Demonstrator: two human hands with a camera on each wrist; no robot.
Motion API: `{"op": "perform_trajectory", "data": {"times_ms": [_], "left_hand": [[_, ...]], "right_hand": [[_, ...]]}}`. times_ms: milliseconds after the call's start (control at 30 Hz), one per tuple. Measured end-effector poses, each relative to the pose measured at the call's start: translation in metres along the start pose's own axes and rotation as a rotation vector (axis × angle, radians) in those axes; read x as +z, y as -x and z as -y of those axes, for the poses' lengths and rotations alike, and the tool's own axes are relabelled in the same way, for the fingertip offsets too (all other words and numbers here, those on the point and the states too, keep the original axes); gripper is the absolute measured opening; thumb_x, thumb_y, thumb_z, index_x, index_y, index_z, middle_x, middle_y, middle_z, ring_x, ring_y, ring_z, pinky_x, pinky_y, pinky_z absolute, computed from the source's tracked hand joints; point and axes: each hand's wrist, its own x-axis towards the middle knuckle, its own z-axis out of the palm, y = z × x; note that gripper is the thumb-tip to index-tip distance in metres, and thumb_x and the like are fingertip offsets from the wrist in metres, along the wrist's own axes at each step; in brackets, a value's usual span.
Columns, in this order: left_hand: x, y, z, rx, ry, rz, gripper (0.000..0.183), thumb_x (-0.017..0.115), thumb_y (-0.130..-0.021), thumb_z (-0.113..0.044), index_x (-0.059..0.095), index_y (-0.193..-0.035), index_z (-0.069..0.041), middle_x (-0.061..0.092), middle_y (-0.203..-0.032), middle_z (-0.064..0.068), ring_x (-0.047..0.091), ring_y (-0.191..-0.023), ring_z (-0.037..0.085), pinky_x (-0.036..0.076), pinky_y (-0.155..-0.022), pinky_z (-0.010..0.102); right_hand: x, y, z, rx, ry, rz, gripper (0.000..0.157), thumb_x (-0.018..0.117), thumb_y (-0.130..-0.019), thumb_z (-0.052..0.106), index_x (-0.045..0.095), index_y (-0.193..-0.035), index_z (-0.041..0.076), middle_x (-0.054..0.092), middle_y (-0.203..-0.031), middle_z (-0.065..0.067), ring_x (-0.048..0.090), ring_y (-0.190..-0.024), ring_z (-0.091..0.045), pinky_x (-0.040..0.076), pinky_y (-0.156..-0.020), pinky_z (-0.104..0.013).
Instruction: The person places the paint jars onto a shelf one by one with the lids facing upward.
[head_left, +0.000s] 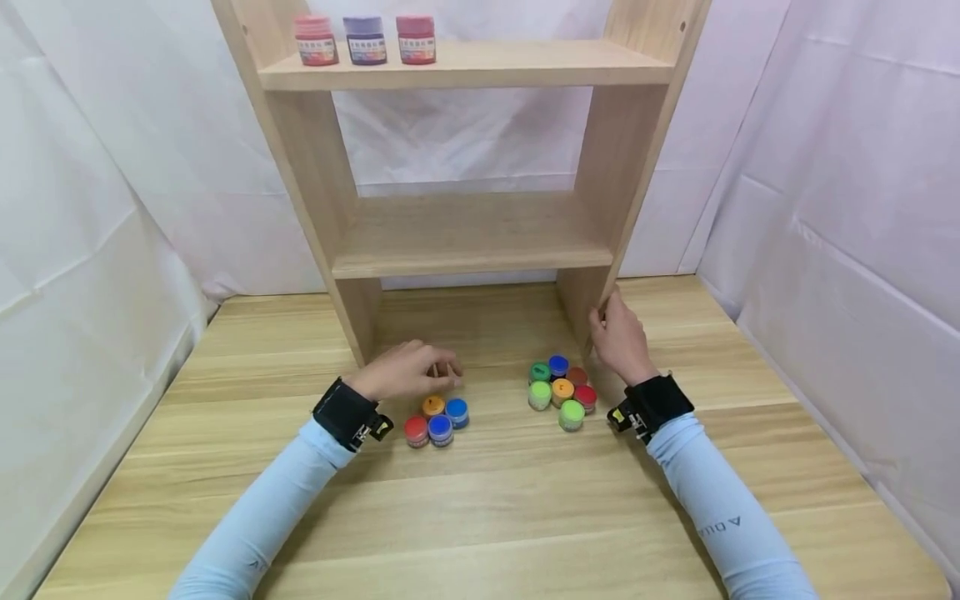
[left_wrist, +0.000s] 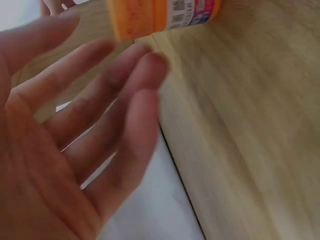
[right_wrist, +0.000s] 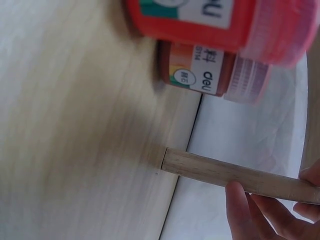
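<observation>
While a wooden shelf unit (head_left: 472,233) is pinched, the left hand (head_left: 405,371) is positioned near jars

The right upright (head_left: 626,142) is clamped near its base between the thumb and fingers of the right hand (head_left: 621,343). The left fingers are loosely curved, apart, and clear of the orange-lidded jar (head_left: 433,406), which is grouped on the worktop (head_left: 487,517) with a red-lidded jar (head_left: 417,431) and two blue-lidded jars (head_left: 440,430).
</observation>
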Motion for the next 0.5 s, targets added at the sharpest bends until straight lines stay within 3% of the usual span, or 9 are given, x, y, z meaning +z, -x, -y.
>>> {"op": "perform_trajectory", "data": {"times_ms": [200,500], "left_hand": [[0.0021,0.0039,0.0032,-0.018,0.036,0.115,0.019,0.067,-0.100,-0.040,0.074,-0.110,-0.025,0.072,-0.094,-0.013,0.064,-0.086,0.008,0.052,-0.077,0.030],[0.0020,0.0041,0.0028,-0.029,0.061,0.150,0.022,0.072,-0.094,-0.048,0.077,-0.104,-0.029,0.072,-0.092,-0.016,0.064,-0.086,0.008,0.052,-0.078,0.031]], "right_hand": [[0.0011,-0.0016,0.0001,-0.013,0.009,-0.004,0.056,0.040,-0.109,0.020,0.021,-0.161,0.009,0.043,-0.158,-0.029,0.055,-0.133,-0.051,0.057,-0.087,-0.060],[0.0004,0.0001,0.0001,0.004,0.013,-0.001,0.057,0.040,-0.110,0.022,0.021,-0.161,0.007,0.043,-0.157,-0.030,0.056,-0.132,-0.052,0.057,-0.086,-0.060]]}}
